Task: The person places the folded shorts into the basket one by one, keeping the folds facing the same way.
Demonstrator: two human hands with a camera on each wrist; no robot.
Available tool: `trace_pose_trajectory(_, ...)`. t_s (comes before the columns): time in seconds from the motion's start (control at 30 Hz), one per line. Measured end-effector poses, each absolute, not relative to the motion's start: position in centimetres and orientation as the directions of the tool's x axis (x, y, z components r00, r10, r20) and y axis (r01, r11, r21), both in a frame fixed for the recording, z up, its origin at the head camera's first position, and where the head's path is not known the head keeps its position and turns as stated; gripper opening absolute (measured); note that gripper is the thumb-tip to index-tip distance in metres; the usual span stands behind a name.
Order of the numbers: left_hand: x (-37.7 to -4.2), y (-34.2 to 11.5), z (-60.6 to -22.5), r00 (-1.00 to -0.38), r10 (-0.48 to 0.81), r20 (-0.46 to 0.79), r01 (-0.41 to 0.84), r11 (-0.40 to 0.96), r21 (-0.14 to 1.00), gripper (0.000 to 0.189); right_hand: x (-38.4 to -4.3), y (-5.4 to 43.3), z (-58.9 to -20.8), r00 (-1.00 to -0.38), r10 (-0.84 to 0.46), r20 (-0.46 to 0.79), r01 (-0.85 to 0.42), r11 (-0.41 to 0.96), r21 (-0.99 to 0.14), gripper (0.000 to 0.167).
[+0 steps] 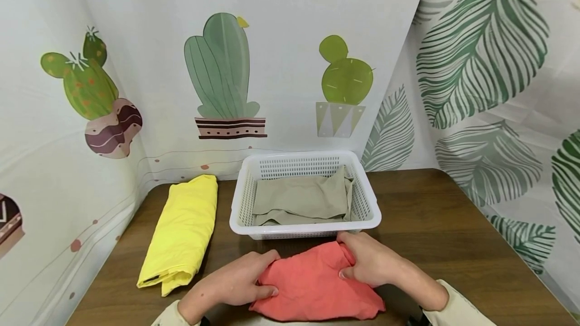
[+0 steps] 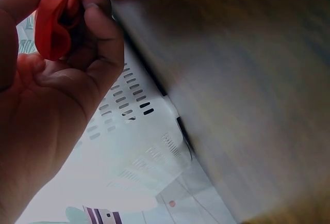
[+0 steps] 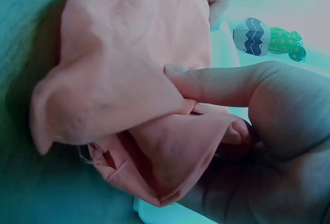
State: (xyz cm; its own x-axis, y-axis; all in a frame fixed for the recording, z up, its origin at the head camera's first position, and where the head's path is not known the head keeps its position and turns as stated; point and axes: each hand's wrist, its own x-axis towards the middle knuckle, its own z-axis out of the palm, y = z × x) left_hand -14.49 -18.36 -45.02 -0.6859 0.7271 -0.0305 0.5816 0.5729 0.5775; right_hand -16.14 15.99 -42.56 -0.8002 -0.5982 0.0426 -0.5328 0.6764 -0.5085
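A folded red cloth (image 1: pixel 317 280) is held by both hands just in front of the white basket. My left hand (image 1: pixel 240 278) grips its left end, thumb on the near face and fingers behind. At the opposite end my right hand (image 1: pixel 373 260) pinches the cloth between thumb and fingers. In the left wrist view, a bunched part of the red cloth (image 2: pixel 54 22) sits between thumb and curled fingers. The right wrist view has the thumb (image 3: pixel 206 84) pressing on the cloth (image 3: pixel 129 53), whose folded layers gape at the lower edge.
The white perforated basket (image 1: pixel 305 228) stands at the table's back middle, with a folded grey-green cloth (image 1: pixel 299 197) inside. A folded yellow cloth (image 1: pixel 183 233) lies on the left of the brown wooden table (image 1: pixel 435 215). Printed curtains (image 1: pixel 290 24) hang behind it.
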Motion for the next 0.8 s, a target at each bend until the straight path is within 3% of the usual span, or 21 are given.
trace_pose_trajectory(0.8, -14.32, -18.18, -44.71, -0.686, 0.727, -0.02, 0.586, 0.568, 0.577, 0.032, -16.05, 15.91, -42.43, -0.784, -0.62, 0.021, -0.529, 0.65, -0.546, 0.039)
